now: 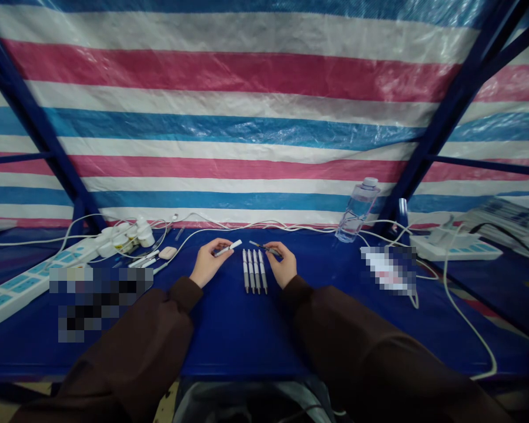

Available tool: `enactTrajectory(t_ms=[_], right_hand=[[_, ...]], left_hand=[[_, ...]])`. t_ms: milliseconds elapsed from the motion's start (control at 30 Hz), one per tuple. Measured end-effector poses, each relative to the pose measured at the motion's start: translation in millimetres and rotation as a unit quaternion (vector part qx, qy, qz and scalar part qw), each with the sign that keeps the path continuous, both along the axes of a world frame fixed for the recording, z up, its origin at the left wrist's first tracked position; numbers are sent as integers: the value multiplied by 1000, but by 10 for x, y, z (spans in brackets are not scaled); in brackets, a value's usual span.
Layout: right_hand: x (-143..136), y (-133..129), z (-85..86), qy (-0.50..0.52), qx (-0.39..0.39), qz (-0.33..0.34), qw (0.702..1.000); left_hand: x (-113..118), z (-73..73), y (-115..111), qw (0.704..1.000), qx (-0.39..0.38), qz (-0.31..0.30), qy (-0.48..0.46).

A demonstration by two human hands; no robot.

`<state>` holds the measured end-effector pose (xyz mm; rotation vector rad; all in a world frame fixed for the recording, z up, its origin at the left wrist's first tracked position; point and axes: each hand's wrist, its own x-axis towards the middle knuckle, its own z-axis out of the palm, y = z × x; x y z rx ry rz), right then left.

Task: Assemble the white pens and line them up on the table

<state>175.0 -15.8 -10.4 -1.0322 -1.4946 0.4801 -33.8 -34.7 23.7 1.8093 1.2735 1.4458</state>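
Note:
My left hand (207,259) is closed around a white pen barrel (235,244), its end pointing up and to the right. In my right hand (283,262) I pinch a dark pen part with a thin refill (256,244) sticking out toward the left. The two pieces are apart, with a small gap between them. Below, between my hands, several white-and-grey pens (255,271) lie side by side in a neat row on the blue table (242,335), tips toward me. My fingers partly hide both held pieces.
On the left lie a long power strip (30,282) with plugged-in chargers (126,235) and loose pens (143,259). A water bottle (357,211) stands at the back right, near another power strip (462,249). White cables (286,225) run along the back edge, before a striped tarp (247,129).

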Motion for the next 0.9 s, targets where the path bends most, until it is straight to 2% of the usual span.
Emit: enactTrajectory(t_ms=[367,733,900], right_hand=[[1,-45,50,-59,28,-22,998],[4,-107,101,-141,-8,-81,987],[-9,-130,111,-166,-6,-77,983]], left_hand=[[8,-15,-23,999,30,-4,35],[33,6,-63,997,51,-6,56],[52,12,-70,998,44,-14,43]])
